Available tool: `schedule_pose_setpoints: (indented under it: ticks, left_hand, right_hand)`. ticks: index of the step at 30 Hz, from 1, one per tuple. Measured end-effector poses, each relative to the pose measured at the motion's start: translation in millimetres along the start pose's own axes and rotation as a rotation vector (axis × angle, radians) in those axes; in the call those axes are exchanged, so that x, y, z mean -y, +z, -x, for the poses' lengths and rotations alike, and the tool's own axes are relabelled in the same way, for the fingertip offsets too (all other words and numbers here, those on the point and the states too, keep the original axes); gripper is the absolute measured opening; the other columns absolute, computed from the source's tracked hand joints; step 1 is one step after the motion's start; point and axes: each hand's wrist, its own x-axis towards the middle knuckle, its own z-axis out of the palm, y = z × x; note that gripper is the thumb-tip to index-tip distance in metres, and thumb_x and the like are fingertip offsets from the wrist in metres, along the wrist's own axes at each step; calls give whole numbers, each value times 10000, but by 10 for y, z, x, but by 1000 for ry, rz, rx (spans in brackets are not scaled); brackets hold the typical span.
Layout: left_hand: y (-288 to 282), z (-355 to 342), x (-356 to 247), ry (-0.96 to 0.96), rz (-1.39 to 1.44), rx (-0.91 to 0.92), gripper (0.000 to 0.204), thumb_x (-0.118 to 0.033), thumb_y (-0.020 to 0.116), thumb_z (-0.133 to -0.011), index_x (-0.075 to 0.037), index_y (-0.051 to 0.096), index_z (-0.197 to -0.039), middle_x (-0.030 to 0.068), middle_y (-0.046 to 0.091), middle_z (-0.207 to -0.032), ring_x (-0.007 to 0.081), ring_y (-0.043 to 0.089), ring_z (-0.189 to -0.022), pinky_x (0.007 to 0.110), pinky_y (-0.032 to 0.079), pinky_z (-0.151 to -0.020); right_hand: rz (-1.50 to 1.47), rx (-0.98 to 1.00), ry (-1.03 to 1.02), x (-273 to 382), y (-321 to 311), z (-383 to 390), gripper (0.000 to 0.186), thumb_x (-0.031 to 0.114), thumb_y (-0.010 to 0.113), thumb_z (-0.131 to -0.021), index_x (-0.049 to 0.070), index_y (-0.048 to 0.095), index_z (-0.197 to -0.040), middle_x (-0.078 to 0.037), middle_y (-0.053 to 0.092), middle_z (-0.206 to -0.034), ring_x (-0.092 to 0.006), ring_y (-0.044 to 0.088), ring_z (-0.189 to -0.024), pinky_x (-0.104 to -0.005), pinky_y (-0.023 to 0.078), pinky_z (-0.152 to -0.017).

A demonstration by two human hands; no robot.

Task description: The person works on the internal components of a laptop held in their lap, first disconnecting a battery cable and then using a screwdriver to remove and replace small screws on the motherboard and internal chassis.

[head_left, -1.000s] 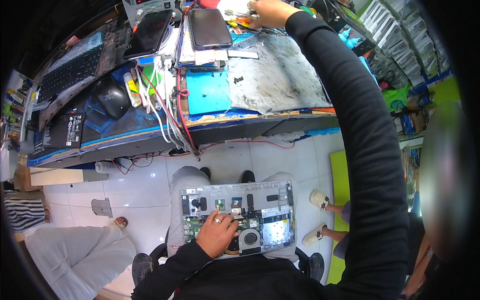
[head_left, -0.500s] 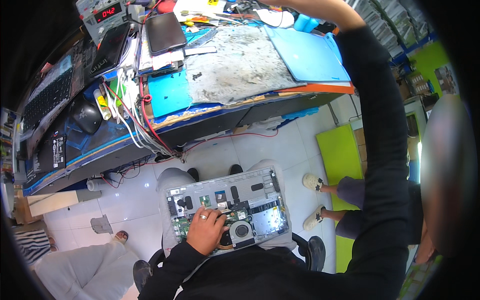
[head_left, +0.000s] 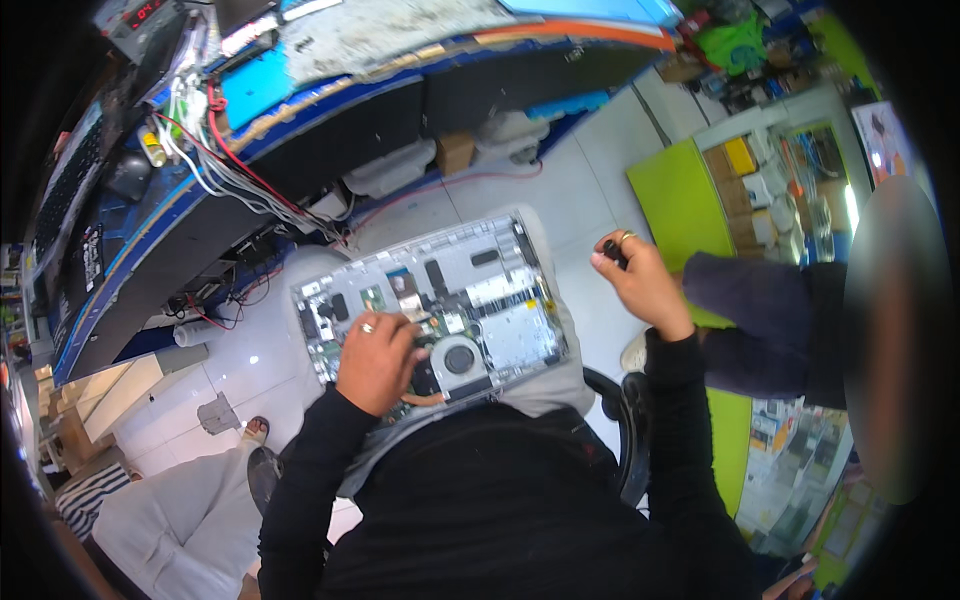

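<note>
An opened laptop base (head_left: pixel 505 335) lies across my lap with its insides facing up. It shows a round cooling fan (head_left: pixel 459 360), a green circuit board and a silver drive-bay area. My left hand (head_left: pixel 378 362) rests on the board just left of the fan, fingers loosely spread and slightly bent; what lies under the fingertips is hidden. To the right of the laptop, apart from it, my right hand (head_left: pixel 640 285) is raised. Between its thumb and fingers it grips a short black tool handle (head_left: pixel 614 254); the rest of the tool cannot be made out.
A workbench (head_left: pixel 370 45) with a stained grey mat runs along the far side. Red and white cables (head_left: pixel 215 170) hang over its edge. A person in dark trousers (head_left: pixel 745 325) stands at right, beside a green cabinet (head_left: pixel 680 200). Another person in pale trousers (head_left: pixel 175 510) sits at left.
My right hand has come down from the far bench to beside the laptop and now holds a black tool handle. My left hand stays on the board. The view has shifted downward.
</note>
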Motion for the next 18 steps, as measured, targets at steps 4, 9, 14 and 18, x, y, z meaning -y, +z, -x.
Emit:
schedule_pose_setpoints:
  ticks: [4, 9, 14, 18]
  left_hand:
    - [-62, 58, 36, 13, 36, -6, 266, -125, 812, -892, -28, 725, -1124, 132, 713, -1148, 362, 675, -1084, 493, 532, -961]
    - [-357, 235, 284, -189, -10, -40, 212, -94, 770, -956, -14, 729, -1148, 163, 727, -1131, 374, 703, -1038, 464, 542, -920]
    - [-474, 567, 743, -403, -64, -206, 276, -63, 764, -972, 2, 702, -1233, 143, 719, -1120, 277, 692, -1008, 380, 539, -897]
    - [-292, 788, 912, -618, 202, -160, 344, -43, 767, -951, 21, 677, -1276, 120, 681, -1080, 189, 677, -840, 339, 555, -769]
  right_hand:
    - [-119, 11, 132, -366, 364, 610, 163, 134, 732, -1001, -28, 721, -1016, -125, 695, -821, -214, 636, -736, -370, 516, -716]
    - [-124, 109, 147, -475, 533, 893, 190, 141, 722, -978, -42, 725, -1031, -209, 730, -889, -342, 700, -813, -402, 543, -774]
    - [-165, 158, 113, -458, 640, 885, 224, 155, 733, -964, -54, 728, -1045, -237, 744, -926, -386, 724, -876, -404, 559, -825]
    - [-139, 139, 143, -444, 677, 874, 237, 123, 754, -942, -51, 720, -1099, -228, 751, -944, -377, 735, -901, -403, 566, -854]
